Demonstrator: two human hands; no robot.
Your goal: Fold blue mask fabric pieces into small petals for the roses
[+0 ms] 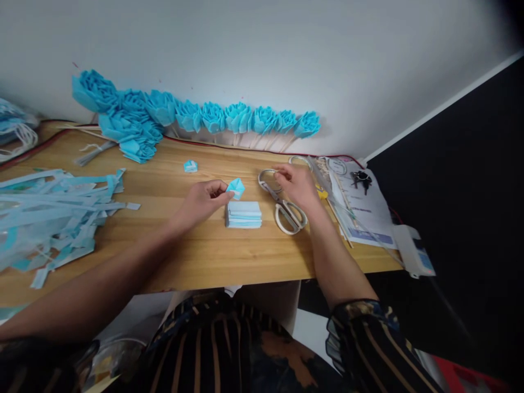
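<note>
Between the thumb and fingers of my left hand [207, 201] is a small folded blue piece [236, 188], held just above a stack of folded blue-and-white sheets [244, 214]. My right hand [295, 183] is closed at the handle of a pair of scissors [268, 178]; its fingertips meet the loop. Another scissors-like tool with pale looped handles [290, 217] lies beside the stack, partly crossing the first. A second small folded blue piece [190, 166] rests on the wooden table [254, 262], behind my left hand.
Blue flowers on sticks [215, 117] line the wall. Cut blue-and-white strips [69, 213] are heaped at the left. Papers [364, 213], keys [362, 180], thin sticks and a white power strip [412, 251] lie at the right.
</note>
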